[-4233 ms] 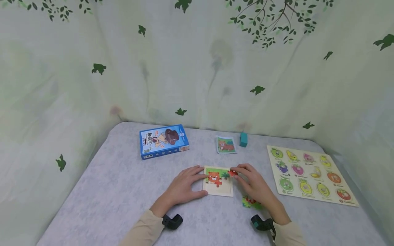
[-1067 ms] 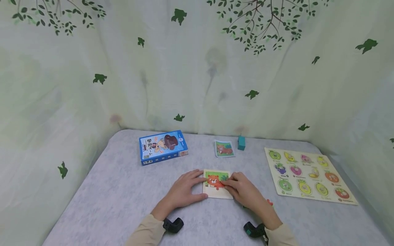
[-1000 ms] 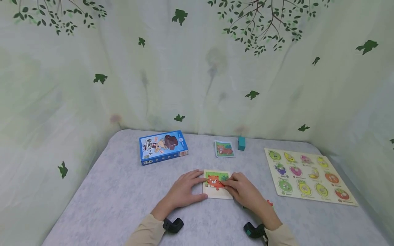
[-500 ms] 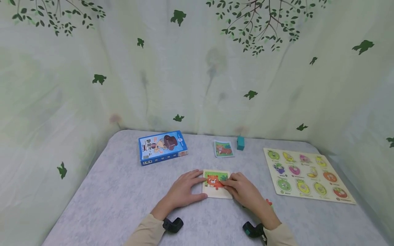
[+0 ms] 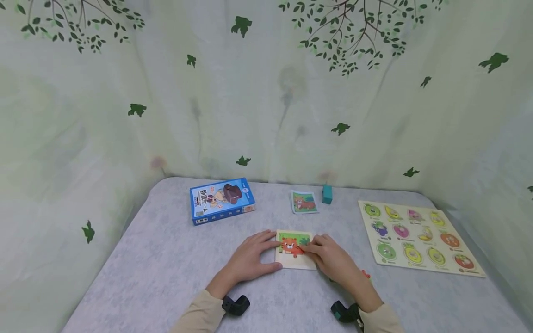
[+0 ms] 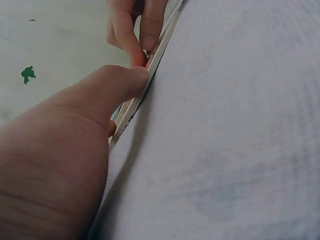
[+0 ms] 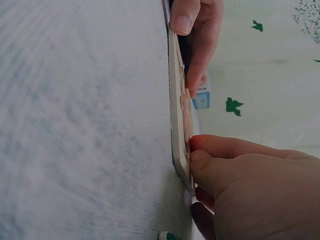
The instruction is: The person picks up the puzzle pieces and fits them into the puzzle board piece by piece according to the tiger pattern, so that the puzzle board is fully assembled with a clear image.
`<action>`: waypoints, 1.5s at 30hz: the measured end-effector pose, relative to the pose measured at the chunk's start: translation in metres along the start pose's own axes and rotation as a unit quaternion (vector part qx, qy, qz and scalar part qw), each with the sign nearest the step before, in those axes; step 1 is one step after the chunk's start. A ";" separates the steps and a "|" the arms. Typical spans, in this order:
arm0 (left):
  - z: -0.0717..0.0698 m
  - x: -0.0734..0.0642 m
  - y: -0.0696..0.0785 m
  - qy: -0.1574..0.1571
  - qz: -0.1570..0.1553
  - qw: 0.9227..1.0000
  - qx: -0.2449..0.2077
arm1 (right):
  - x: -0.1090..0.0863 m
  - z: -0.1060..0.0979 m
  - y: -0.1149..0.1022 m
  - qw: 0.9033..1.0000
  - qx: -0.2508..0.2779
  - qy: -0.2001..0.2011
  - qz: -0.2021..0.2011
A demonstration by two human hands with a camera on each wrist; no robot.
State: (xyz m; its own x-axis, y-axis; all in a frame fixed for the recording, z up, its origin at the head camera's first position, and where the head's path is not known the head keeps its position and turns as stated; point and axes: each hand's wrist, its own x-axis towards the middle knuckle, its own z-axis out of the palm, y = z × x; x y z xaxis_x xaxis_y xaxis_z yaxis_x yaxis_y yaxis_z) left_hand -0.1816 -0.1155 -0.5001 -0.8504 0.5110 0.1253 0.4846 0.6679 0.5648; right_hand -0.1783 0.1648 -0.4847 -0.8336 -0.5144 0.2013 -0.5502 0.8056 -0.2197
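Note:
A small wooden jigsaw board (image 5: 293, 263) lies on the table, partly filled with pieces showing an orange tiger on green. The left hand (image 5: 250, 256) spans the board's left edge, with its index fingertip on the picture and its thumb at the near left edge. With thumb and index finger, the right hand (image 5: 331, 259) pinches a red puzzle piece (image 5: 299, 250) at the tiger's right side; the fingertips hide part of it. In the right wrist view, the right fingertips (image 7: 197, 150) meet the board's top surface. Loose pieces (image 5: 365, 274) lie partly hidden beneath the right forearm.
A blue game box (image 5: 222, 201) lies at the back left. Behind the board are a picture card (image 5: 304, 202) and a teal block (image 5: 327, 194). A large fruit puzzle board (image 5: 420, 238) lies at the right. A printed curtain (image 5: 266, 92) hangs behind the table.
Since the oldest frame, the right hand has brought the red piece from the board's upper right corner down and left onto the tiger picture. Over the last second both hands hold nearly still.

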 end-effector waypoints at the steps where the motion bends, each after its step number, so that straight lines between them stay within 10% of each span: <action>1: 0.000 0.000 0.000 0.000 -0.002 1.000 0.000 | 0.000 0.000 0.000 1.000 -0.001 0.001 0.001; 45: 0.003 0.002 -0.002 0.012 0.010 1.000 0.011 | -0.006 -0.027 -0.006 1.000 0.017 0.006 0.019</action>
State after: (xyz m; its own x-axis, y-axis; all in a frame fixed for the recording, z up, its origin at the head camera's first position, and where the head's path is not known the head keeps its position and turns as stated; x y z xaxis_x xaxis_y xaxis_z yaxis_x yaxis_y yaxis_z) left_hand -0.1832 -0.1142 -0.5033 -0.8447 0.5122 0.1554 0.5060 0.6694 0.5439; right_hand -0.1689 0.1711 -0.4585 -0.8534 -0.4800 0.2032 -0.5196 0.8140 -0.2594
